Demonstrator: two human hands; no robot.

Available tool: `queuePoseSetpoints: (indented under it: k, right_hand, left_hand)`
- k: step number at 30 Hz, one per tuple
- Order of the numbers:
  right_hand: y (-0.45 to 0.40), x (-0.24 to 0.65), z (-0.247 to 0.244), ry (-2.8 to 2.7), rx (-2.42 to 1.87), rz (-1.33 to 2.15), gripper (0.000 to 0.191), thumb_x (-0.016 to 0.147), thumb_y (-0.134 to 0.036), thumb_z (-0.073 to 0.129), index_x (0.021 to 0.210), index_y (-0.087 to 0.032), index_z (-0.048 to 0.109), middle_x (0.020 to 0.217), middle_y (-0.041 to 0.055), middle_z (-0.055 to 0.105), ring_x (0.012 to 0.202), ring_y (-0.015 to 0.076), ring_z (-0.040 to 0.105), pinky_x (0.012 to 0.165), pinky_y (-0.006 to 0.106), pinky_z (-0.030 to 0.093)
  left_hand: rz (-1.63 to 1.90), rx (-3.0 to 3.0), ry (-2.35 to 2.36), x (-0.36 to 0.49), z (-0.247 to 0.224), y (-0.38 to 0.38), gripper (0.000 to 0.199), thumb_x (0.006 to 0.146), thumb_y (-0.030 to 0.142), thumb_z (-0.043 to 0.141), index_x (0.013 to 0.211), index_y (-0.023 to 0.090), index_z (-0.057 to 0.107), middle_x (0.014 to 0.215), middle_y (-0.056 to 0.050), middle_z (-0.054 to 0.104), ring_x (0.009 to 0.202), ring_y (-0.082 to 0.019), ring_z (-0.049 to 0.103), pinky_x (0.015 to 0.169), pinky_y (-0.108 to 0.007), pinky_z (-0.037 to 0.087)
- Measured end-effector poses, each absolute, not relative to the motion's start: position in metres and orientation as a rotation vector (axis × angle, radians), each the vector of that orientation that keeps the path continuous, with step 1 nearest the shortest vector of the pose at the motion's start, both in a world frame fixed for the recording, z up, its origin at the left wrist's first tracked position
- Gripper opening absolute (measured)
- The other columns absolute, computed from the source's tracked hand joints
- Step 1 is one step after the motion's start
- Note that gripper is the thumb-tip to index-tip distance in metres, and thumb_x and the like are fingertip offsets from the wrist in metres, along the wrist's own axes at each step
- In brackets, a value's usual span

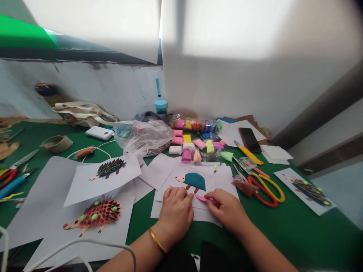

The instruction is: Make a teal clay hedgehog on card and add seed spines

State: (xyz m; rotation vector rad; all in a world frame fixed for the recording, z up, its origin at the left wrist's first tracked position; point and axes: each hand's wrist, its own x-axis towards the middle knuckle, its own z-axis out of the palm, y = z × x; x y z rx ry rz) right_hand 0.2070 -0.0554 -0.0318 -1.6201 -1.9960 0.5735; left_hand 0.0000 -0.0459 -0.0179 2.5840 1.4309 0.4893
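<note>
A clay hedgehog with a teal body, pale face and brown legs lies on white paper in front of me. My right hand pinches a pink modelling knife, its tip pointing left just below the hedgehog's legs. Beside that tip, my left hand rests on the paper with its fingers curled in. Whatever may be under those fingers is hidden. A gold bangle circles the left wrist.
Soft clay packets and a plastic bag lie behind the paper. Scissors, a yellow cutter and a phone are at right. Finished hedgehogs lie at left; a white cable crosses the front.
</note>
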Motion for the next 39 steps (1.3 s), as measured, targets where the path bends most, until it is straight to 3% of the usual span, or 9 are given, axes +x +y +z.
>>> queuePoseSetpoints:
  k: [9,18,39]
  right_hand:
    - [-0.0537,0.2047,-0.0302,-2.016,-1.623,0.561,0.022,0.088,-0.028,0.051,0.096,-0.025,0.072,0.085,0.0024,0.069,0.081,0.0187,0.063,0.071,0.03,0.045]
    - [-0.0535,0.2056,-0.032,-2.023,-1.599,0.575,0.022,0.088,-0.027,0.051,0.097,-0.025,0.071,0.085,0.0025,0.068,0.081,0.0185,0.063,0.071,0.03,0.045]
    - [-0.0537,0.2055,-0.0334,-2.019,-1.618,0.53,0.022,0.088,-0.026,0.051,0.095,-0.024,0.071,0.087,0.0033,0.07,0.083,0.0191,0.064,0.073,0.031,0.048]
  left_hand:
    - [0.541,2.614,1.379,-0.0001,-0.0174,-0.0458,0.021,0.086,0.015,0.055,0.102,0.025,0.063,0.102,-0.002,0.061,0.1,-0.023,0.053,0.096,-0.045,0.034]
    - [0.459,2.716,1.392,0.0005,-0.0206,-0.0472,0.04,0.086,0.018,0.055,0.125,0.023,0.056,0.104,-0.005,0.06,0.099,-0.025,0.051,0.096,-0.046,0.035]
    - [0.436,2.789,1.406,0.0021,-0.0238,-0.0475,0.034,0.087,0.017,0.052,0.12,0.019,0.059,0.103,-0.006,0.06,0.098,-0.025,0.052,0.1,-0.047,0.035]
